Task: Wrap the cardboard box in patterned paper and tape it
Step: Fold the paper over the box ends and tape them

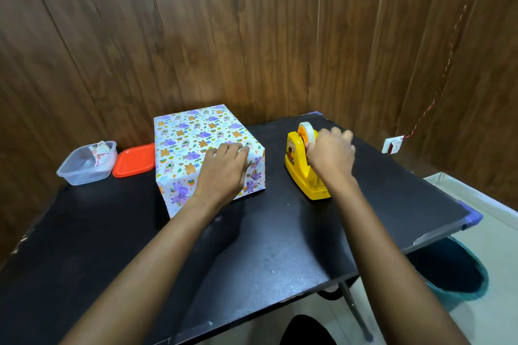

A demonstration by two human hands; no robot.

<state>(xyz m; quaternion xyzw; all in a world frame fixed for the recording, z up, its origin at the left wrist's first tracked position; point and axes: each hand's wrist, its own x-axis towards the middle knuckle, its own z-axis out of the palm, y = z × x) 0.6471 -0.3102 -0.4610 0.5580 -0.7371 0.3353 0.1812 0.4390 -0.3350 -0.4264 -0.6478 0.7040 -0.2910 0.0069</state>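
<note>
Paper-wrapped box (185,145) near the back of the black tabletop (112,232), left hand (221,173) flat on top, fingers straight, right hand (330,157) over the yellow tape holder (297,168), fingers bent, grip hidden, clear tub (84,173), red lid (134,159) beside.

White cartoon-animal-patterned box (193,145), yellow tape dispenser (304,171), orange-red lid (134,159), clear container (87,162), black table (112,232)

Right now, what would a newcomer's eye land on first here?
The paper-wrapped box stands mid-table, the left hand pressing on its near right edge. Right of it, the right hand is on a yellow tape dispenser. A clear tub and orange lid sit far left.
</note>
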